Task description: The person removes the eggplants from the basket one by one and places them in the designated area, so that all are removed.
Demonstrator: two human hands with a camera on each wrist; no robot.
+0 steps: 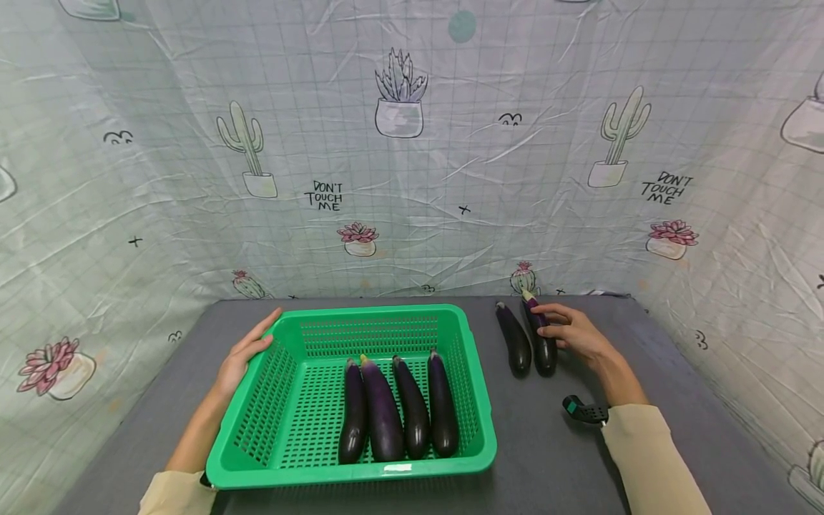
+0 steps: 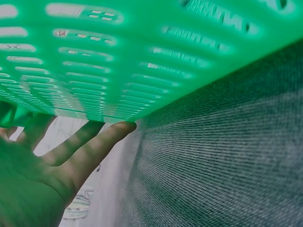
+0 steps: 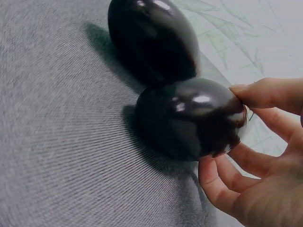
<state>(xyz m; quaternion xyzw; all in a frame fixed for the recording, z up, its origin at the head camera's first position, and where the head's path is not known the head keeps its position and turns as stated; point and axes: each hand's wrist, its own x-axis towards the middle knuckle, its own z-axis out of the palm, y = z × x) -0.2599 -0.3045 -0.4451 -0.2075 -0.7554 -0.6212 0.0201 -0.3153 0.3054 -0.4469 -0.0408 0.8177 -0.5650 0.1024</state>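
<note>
A green plastic basket (image 1: 290,400) with slotted walls holds several dark purple eggplants lying side by side, among them a wider one (image 1: 384,415). My left hand (image 1: 241,361) rests along the basket's left side near the rim; its fingers look straight against the outer wall in the left wrist view. To the right of the basket, two more eggplants lie on the table. My right hand (image 1: 575,336) holds the right-hand eggplant (image 3: 189,120) between thumb and fingers, from its right side. The other loose eggplant (image 1: 514,342) lies close along its left.
A dark grey cloth covers the table (image 1: 534,443). Behind it and at both sides hangs a pale curtain (image 1: 450,172) printed with potted plants. A black strap (image 1: 584,410) with a green patch sits by the right wrist.
</note>
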